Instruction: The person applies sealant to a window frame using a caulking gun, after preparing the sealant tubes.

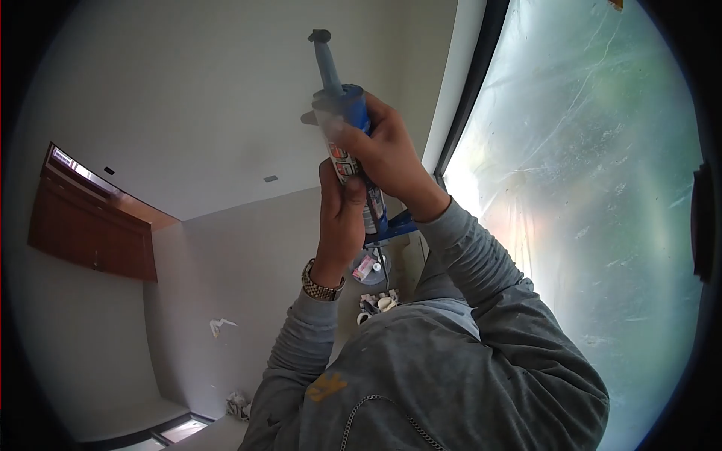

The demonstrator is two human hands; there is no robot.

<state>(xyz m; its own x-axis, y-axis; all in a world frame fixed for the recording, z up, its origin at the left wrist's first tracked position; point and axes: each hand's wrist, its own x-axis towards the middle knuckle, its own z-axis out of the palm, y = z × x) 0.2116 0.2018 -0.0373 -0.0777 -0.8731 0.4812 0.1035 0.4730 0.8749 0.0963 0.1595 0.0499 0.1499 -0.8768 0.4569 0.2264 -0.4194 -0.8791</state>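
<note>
Right hand [383, 143]: fingers wrapping the upper body of a printed cartridge [344, 159], thumb pressing across the label side, fingertips showing past the far edge. Left hand [342, 218]: gripping lower down, just below the right fingers, with thumb and a raised finger bracketing the tube. Both hands are grasping the one cartridge; it is tilting slightly, its top leaning toward the left-hand side.

Above the right fingers, a grey-blue nozzle [328, 68] is projecting from the cartridge's top end, with a dark lump [321, 35] sitting at its tip. Blue casing is showing right beside the right fingers. The print is too small to read.

Below the left fingers, a patterned metal watch [323, 286] is circling the left wrist. Just under the cartridge's lower end, a blue piece [404, 219] is partly showing; cannot tell what it belongs to. Farther beneath the left fingers, a pink-and-white item [365, 267] is lying on a round surface.

Well apart to the right of the fingers, translucent sheeting [594, 180] is covering a bright opening. Well apart to the left, a brown wooden panel [94, 225] is standing against pale walls.
</note>
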